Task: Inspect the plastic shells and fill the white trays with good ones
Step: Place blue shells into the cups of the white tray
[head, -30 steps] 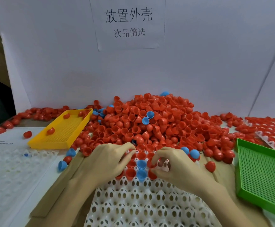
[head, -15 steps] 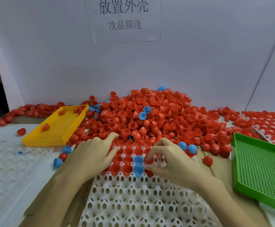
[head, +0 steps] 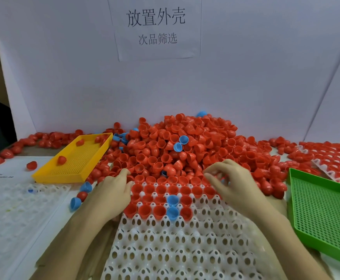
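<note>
A big pile of red plastic shells (head: 185, 144), with a few blue ones mixed in, lies against the back wall. In front of it sits a white tray (head: 165, 239) of empty holes. Its far rows hold red shells (head: 161, 189) and two blue shells (head: 172, 200). My left hand (head: 112, 193) lies flat on the tray's left edge, fingertips touching the pile's edge. My right hand (head: 232, 184) hovers over the tray's far right corner, fingers loosely bent, thumb and forefinger apart, nothing visible between them.
A yellow tray (head: 74, 158) with three red shells sits far left. At the right is an empty green tray (head: 323, 209). Behind it lies a filled white tray (head: 337, 156). Another white tray (head: 13, 209) lies at the left. Loose blue shells (head: 76, 203) lie beside my left wrist.
Both hands have spread apart and moved toward the pile. The right hand no longer pinches at the tray's middle rows, and those shells now show uncovered.
</note>
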`<action>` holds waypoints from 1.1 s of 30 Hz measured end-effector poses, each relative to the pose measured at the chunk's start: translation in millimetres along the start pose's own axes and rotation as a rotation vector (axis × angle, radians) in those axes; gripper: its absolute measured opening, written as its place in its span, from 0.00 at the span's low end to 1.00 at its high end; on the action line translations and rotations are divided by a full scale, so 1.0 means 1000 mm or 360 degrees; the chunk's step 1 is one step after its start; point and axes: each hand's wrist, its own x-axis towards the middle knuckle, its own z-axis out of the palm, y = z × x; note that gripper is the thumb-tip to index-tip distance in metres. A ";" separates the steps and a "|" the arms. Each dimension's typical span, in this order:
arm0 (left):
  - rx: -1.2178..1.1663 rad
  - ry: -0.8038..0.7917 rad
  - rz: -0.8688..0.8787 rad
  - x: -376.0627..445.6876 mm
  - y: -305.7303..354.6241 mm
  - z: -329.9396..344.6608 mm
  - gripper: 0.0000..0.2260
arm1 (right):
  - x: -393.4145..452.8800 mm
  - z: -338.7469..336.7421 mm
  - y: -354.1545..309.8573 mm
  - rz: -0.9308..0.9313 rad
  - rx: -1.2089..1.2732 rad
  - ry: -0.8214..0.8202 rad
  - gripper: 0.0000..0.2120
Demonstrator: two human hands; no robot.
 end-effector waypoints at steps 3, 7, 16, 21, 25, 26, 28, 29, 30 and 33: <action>-0.0070 -0.0020 -0.0046 0.003 -0.003 0.004 0.16 | 0.003 -0.014 0.024 0.0297 -0.0143 0.0135 0.10; -0.0183 -0.0035 -0.0088 0.007 -0.009 0.007 0.16 | 0.002 -0.027 0.042 0.0673 -0.0326 -0.0019 0.11; -0.0220 0.0025 -0.0109 0.008 -0.008 0.009 0.16 | 0.001 -0.024 0.040 0.0789 -0.0269 -0.0171 0.11; -0.0237 0.0054 -0.0121 0.008 -0.004 0.008 0.16 | 0.001 -0.024 0.043 0.0799 -0.0234 -0.0150 0.13; -0.0181 0.0098 -0.0115 0.003 0.001 0.006 0.16 | 0.001 -0.030 0.048 0.0748 -0.0132 -0.0109 0.11; -0.0145 0.0125 -0.0114 0.002 0.003 0.005 0.15 | 0.000 -0.033 0.048 0.0700 -0.0118 -0.0076 0.08; -0.0057 0.0197 -0.0116 0.000 0.005 0.001 0.15 | -0.003 -0.038 0.047 0.0552 -0.0078 -0.0133 0.06; 0.0003 0.0239 -0.0115 -0.001 0.007 -0.001 0.16 | -0.004 -0.039 0.045 0.0486 -0.0059 -0.0223 0.09; 0.0066 0.0283 -0.0113 -0.003 0.008 -0.004 0.16 | -0.005 -0.038 0.043 0.0435 -0.0081 -0.0317 0.12; 0.0189 0.0410 -0.0105 -0.005 0.011 -0.010 0.17 | -0.004 -0.034 0.038 0.0346 -0.0265 -0.0366 0.11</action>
